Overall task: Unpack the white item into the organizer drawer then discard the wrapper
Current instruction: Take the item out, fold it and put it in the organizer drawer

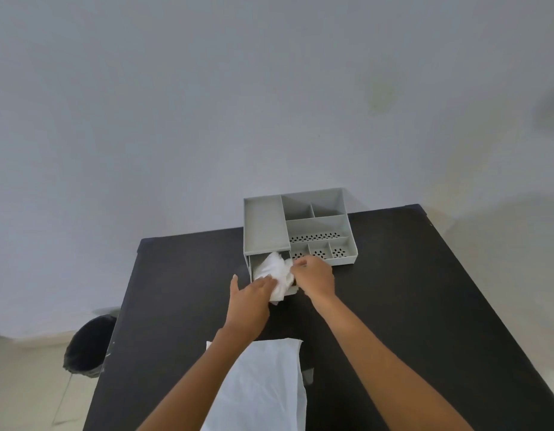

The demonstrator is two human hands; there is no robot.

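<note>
No brand, label or writing can be read on any thing here. The grey organizer (300, 225) stands at the far side of the black table (409, 290), with its drawer (254, 269) pulled out toward the person. The white item (277, 275), a crumpled soft thing, lies partly inside this drawer and one end hangs over the front edge. The left hand (249, 301) rests on the near part of the white item, fingers nearly straight and spread, pressing more than holding. The right hand (314, 276) is at the right side of the white item, fingers curled and pinching its edge; the fingertips are partly hidden, so the grip is not fully clear. The drawer front is covered by the hands and the item. A flat white wrapper (263, 387) lies on the near part of the table, partly under the left forearm, and is cut off by the lower border. A black bin (89, 346) stands on the floor left of the table.
</note>
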